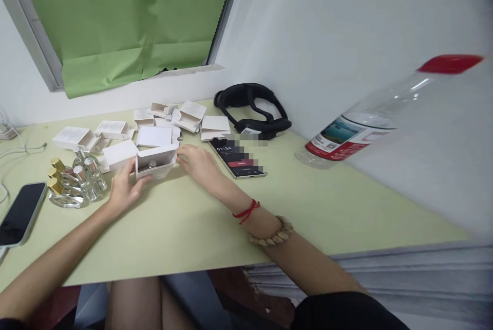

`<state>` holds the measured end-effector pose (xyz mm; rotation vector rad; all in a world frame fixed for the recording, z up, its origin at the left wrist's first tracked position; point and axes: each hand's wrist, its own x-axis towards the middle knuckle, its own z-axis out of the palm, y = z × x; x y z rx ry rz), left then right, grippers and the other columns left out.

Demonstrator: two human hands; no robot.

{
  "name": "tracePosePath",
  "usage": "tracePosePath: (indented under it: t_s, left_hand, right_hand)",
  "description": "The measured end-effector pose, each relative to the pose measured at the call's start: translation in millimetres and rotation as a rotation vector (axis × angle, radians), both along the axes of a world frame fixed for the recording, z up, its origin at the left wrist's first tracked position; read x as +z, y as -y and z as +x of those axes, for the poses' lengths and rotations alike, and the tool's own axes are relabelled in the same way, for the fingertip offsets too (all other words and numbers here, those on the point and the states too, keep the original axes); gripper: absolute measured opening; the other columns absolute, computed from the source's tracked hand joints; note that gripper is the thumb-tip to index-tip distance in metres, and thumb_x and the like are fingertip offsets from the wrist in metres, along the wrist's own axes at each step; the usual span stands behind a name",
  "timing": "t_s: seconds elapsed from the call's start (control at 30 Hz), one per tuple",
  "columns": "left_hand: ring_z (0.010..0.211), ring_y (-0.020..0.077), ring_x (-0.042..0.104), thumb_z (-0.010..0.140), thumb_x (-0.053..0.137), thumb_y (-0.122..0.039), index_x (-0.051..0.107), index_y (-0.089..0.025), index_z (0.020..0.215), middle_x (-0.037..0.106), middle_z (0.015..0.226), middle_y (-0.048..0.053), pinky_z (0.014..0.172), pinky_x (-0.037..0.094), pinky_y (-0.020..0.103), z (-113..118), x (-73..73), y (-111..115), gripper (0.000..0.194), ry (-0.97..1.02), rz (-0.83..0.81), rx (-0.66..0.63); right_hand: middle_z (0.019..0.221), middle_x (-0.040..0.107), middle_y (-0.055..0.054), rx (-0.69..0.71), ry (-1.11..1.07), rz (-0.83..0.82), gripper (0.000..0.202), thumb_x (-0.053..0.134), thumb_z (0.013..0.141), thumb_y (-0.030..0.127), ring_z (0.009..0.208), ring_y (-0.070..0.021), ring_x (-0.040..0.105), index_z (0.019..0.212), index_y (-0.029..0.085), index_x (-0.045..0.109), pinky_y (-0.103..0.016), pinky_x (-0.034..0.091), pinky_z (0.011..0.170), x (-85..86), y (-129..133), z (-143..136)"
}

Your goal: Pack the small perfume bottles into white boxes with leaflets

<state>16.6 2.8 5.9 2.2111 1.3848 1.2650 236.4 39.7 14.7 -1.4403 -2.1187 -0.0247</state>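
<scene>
My left hand (126,185) grips an open white cardboard box (157,154) by its left side, thumb along the near edge and fingers round the wall. The box's open end faces me, and a silver-capped bottle (153,164) shows inside it; the rest of that bottle is hidden. At the box's right edge, the fingers of my right hand (195,164) are closed on the side flap. Just left of my left hand stand several glass perfume bottles (91,184), some gold-capped and others silver-capped.
Several white boxes (154,136), some with flaps open, lie behind the hands. A lit phone (236,158) and a black headset (254,106) are to the right, near a red-capped plastic bottle (346,129). Another phone (23,212) and white cables (23,149) occupy the left.
</scene>
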Motion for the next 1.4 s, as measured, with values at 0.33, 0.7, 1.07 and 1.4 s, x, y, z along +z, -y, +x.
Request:
tracePosePath:
  t_s: [0.33,0.7,1.07,1.4]
  left_hand:
    - [0.084,0.0178,0.067,0.081,0.064,-0.042,0.059,-0.018,0.113,0.072,0.097,0.006,0.074,0.055,0.029,0,-0.9,0,0.041,0.012,-0.002,-0.008]
    - [0.077,0.0148,0.068,0.083,0.061,-0.046,0.059,-0.017,0.118,0.073,0.094,0.005,0.072,0.058,0.026,0,2.2,-2,0.046,0.08,-0.03,-0.044]
    - [0.091,0.0182,0.069,0.089,0.056,-0.045,0.053,-0.016,0.124,0.07,0.107,0.01,0.082,0.058,0.029,1,-0.3,-1,0.046,0.053,0.007,-0.181]
    - [0.082,0.0167,0.067,0.089,0.058,-0.042,0.051,-0.015,0.119,0.069,0.096,0.008,0.075,0.056,0.029,1,-3.4,2,0.04,-0.033,0.078,-0.231]
  right_hand:
    - [0.092,0.073,-0.007,0.031,-0.079,-0.034,0.016,0.062,0.08,0.009,0.079,-0.0179,0.066,0.088,0.017,0.074,-0.026,0.044,0.064,-4.0,-9,0]
    - [0.097,0.066,-0.007,-0.064,-0.461,0.342,0.018,0.055,0.088,0.024,0.073,-0.016,0.062,0.1,0.019,0.068,-0.031,0.05,0.068,18.4,0,-2]
    - [0.081,0.07,-0.003,0.143,-0.259,0.667,0.016,0.059,0.089,0.04,0.069,-0.0171,0.06,0.083,0.03,0.07,-0.035,0.044,0.068,17.9,29,-9]
    - [0.076,0.073,0.002,0.337,-0.271,0.9,0.004,0.072,0.083,0.026,0.06,-0.0112,0.057,0.087,0.026,0.072,-0.03,0.037,0.062,22.4,24,-16]
